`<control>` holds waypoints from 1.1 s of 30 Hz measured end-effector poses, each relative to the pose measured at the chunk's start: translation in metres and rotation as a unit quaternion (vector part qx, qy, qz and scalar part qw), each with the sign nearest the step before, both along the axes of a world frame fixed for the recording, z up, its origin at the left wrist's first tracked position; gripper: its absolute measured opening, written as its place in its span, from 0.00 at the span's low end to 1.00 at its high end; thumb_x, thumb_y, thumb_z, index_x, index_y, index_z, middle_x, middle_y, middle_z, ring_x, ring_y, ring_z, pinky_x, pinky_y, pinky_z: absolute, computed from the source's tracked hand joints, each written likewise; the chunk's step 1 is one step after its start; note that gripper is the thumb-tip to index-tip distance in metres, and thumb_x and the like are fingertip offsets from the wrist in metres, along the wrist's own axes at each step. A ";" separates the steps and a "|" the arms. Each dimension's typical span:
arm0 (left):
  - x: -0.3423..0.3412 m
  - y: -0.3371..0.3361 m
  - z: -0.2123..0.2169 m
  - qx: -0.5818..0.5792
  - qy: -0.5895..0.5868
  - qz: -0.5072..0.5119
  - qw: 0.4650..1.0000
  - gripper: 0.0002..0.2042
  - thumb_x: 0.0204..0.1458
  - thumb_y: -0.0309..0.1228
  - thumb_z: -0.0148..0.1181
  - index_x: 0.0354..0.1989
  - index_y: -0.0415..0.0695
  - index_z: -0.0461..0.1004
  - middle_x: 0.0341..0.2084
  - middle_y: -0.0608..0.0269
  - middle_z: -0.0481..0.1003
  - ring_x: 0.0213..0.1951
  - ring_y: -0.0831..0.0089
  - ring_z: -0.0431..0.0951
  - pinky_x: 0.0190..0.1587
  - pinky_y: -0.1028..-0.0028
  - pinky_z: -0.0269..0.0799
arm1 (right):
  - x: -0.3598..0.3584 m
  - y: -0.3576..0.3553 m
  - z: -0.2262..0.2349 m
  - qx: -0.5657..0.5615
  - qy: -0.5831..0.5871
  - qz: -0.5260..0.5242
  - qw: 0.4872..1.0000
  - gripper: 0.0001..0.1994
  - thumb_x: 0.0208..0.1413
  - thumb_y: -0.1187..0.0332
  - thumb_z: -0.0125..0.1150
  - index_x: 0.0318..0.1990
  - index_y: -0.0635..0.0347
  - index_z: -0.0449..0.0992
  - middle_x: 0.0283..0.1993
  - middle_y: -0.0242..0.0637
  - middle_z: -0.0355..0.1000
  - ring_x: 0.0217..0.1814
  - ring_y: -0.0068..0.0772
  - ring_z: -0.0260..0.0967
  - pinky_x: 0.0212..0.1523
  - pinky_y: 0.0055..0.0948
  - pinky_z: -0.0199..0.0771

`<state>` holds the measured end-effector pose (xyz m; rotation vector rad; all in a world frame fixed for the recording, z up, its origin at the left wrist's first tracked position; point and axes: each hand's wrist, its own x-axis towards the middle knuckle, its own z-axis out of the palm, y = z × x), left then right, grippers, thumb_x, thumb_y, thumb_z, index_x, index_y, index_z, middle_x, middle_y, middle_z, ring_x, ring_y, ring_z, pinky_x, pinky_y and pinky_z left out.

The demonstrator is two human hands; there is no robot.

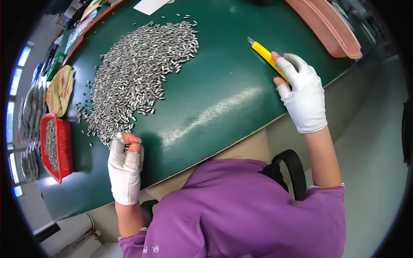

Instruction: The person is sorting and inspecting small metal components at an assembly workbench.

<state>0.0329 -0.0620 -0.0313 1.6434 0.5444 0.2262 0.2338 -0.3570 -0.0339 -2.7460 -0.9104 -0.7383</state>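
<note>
A large heap of small shiny metal pieces (140,73) lies spread on a dark green table (215,107). My left hand (125,165), in a white glove with bare fingertips, rests at the heap's near end and pinches one small metal piece (129,145) between thumb and fingers. My right hand (301,92), also in a white glove, holds a yellow utility knife (263,52) above the table to the right of the heap. The knife's blade points up and left, away from me.
A red basket (62,150) with more metal pieces stands at the table's left end, with a tan cloth (60,88) behind it. A pink ribbed tray (327,26) lies at the far right. White paper (149,6) sits at the far edge.
</note>
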 end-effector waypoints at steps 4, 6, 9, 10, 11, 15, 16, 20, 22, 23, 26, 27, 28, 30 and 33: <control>-0.009 0.003 -0.008 0.044 -0.026 0.015 0.999 0.12 0.57 0.40 0.58 0.38 0.45 0.67 0.24 0.75 0.63 0.22 0.87 0.57 0.23 0.86 0.50 | -0.040 -0.014 0.025 0.030 0.079 0.080 0.993 0.08 0.43 0.68 0.64 0.33 0.51 0.75 0.35 0.32 0.71 0.36 0.39 0.70 0.37 0.36 0.72; -0.013 0.003 -0.008 0.039 -0.017 0.019 0.999 0.13 0.56 0.40 0.59 0.38 0.45 0.66 0.24 0.75 0.63 0.21 0.88 0.57 0.23 0.86 0.49 | -0.067 -0.029 0.028 -0.081 0.310 0.079 0.944 0.03 0.44 0.68 0.60 0.28 0.53 0.75 0.28 0.36 0.71 0.34 0.42 0.72 0.35 0.38 0.73; -0.012 0.004 -0.015 0.035 -0.037 0.027 0.998 0.12 0.56 0.38 0.60 0.39 0.45 0.66 0.26 0.74 0.63 0.23 0.88 0.57 0.24 0.87 0.49 | -0.105 -0.060 -0.006 -0.316 0.549 0.032 0.773 0.12 0.46 0.63 0.58 0.40 0.53 0.78 0.37 0.42 0.75 0.38 0.47 0.74 0.37 0.41 0.74; -0.010 0.002 -0.015 0.030 -0.040 0.024 0.998 0.12 0.56 0.38 0.60 0.39 0.45 0.66 0.27 0.74 0.63 0.23 0.87 0.57 0.24 0.87 0.50 | -0.118 -0.064 -0.027 -0.362 0.586 0.026 0.724 0.17 0.47 0.64 0.58 0.46 0.54 0.76 0.42 0.45 0.74 0.41 0.48 0.73 0.40 0.41 0.74; -0.011 0.001 -0.016 0.026 -0.040 0.024 0.999 0.12 0.56 0.38 0.60 0.39 0.45 0.66 0.27 0.74 0.63 0.23 0.87 0.57 0.24 0.87 0.50 | -0.134 -0.070 -0.047 -0.289 0.574 0.039 0.765 0.18 0.47 0.65 0.58 0.48 0.55 0.74 0.44 0.44 0.73 0.42 0.48 0.73 0.41 0.40 0.74; -0.013 -0.001 -0.012 0.015 -0.027 0.018 0.999 0.12 0.56 0.38 0.60 0.38 0.44 0.66 0.27 0.74 0.63 0.23 0.87 0.57 0.25 0.86 0.51 | -0.151 -0.078 -0.083 -0.179 0.545 0.059 0.817 0.19 0.48 0.67 0.58 0.49 0.59 0.71 0.41 0.43 0.72 0.41 0.47 0.72 0.39 0.41 0.73; -0.013 -0.002 -0.010 0.025 -0.024 0.011 0.999 0.13 0.56 0.38 0.60 0.38 0.43 0.66 0.26 0.73 0.63 0.24 0.86 0.58 0.26 0.86 0.53 | -0.151 -0.077 -0.085 -0.162 0.533 0.066 0.828 0.17 0.49 0.66 0.58 0.47 0.59 0.70 0.37 0.42 0.72 0.39 0.46 0.72 0.36 0.42 0.73; -0.013 -0.003 -0.007 0.009 -0.016 0.008 1.000 0.10 0.56 0.35 0.59 0.38 0.43 0.67 0.28 0.70 0.66 0.25 0.85 0.61 0.28 0.84 0.57 | -0.154 -0.072 -0.082 -0.185 0.508 0.063 0.839 0.15 0.50 0.65 0.57 0.46 0.58 0.69 0.31 0.41 0.70 0.33 0.45 0.71 0.33 0.41 0.72; -0.011 -0.005 -0.004 0.003 -0.010 0.004 1.000 0.08 0.57 0.32 0.58 0.37 0.43 0.67 0.28 0.70 0.67 0.25 0.85 0.62 0.28 0.84 0.58 | -0.158 -0.078 -0.089 -0.164 0.490 0.074 0.853 0.15 0.51 0.64 0.56 0.45 0.57 0.70 0.31 0.40 0.70 0.33 0.44 0.71 0.33 0.40 0.72; -0.010 -0.007 -0.003 -0.002 -0.009 0.006 1.000 0.08 0.57 0.32 0.57 0.37 0.43 0.67 0.28 0.70 0.67 0.25 0.85 0.62 0.28 0.84 0.58 | -0.160 -0.081 -0.095 -0.139 0.475 0.084 0.865 0.14 0.51 0.64 0.56 0.45 0.57 0.71 0.30 0.39 0.70 0.32 0.43 0.71 0.32 0.39 0.72; -0.009 -0.006 0.001 -0.004 0.000 -0.001 1.000 0.07 0.57 0.31 0.57 0.37 0.43 0.67 0.27 0.71 0.66 0.25 0.85 0.62 0.29 0.84 0.58 | -0.162 -0.080 -0.100 -0.064 0.432 0.104 0.893 0.11 0.48 0.68 0.58 0.41 0.55 0.72 0.26 0.37 0.69 0.28 0.42 0.69 0.28 0.39 0.70; -0.009 -0.006 0.002 0.004 0.000 -0.005 1.000 0.06 0.57 0.31 0.57 0.37 0.43 0.67 0.26 0.72 0.66 0.25 0.85 0.61 0.29 0.84 0.58 | -0.160 -0.076 -0.100 -0.011 0.416 0.104 0.903 0.10 0.47 0.69 0.59 0.39 0.54 0.73 0.25 0.36 0.68 0.27 0.41 0.68 0.27 0.40 0.69; -0.009 -0.006 0.002 0.008 0.001 -0.007 1.000 0.06 0.58 0.30 0.56 0.37 0.43 0.68 0.26 0.72 0.65 0.25 0.85 0.61 0.29 0.84 0.58 | -0.156 -0.070 -0.096 -0.012 0.413 0.110 0.904 0.10 0.47 0.69 0.59 0.39 0.54 0.73 0.25 0.36 0.68 0.27 0.41 0.68 0.27 0.40 0.69; -0.010 -0.004 0.003 -0.015 0.004 -0.004 1.000 0.05 0.58 0.30 0.56 0.37 0.43 0.68 0.26 0.73 0.65 0.25 0.85 0.61 0.30 0.84 0.59 | -0.147 -0.049 -0.079 -0.005 0.334 0.086 0.939 0.09 0.46 0.71 0.60 0.38 0.54 0.73 0.25 0.37 0.68 0.26 0.42 0.67 0.26 0.40 0.68; -0.008 0.001 0.002 -0.046 0.005 -0.014 0.999 0.05 0.57 0.30 0.56 0.37 0.43 0.68 0.25 0.72 0.65 0.25 0.85 0.61 0.29 0.84 0.58 | -0.129 -0.028 -0.066 -0.036 0.352 0.119 0.928 0.09 0.47 0.70 0.59 0.38 0.54 0.74 0.23 0.37 0.67 0.26 0.42 0.67 0.26 0.40 0.68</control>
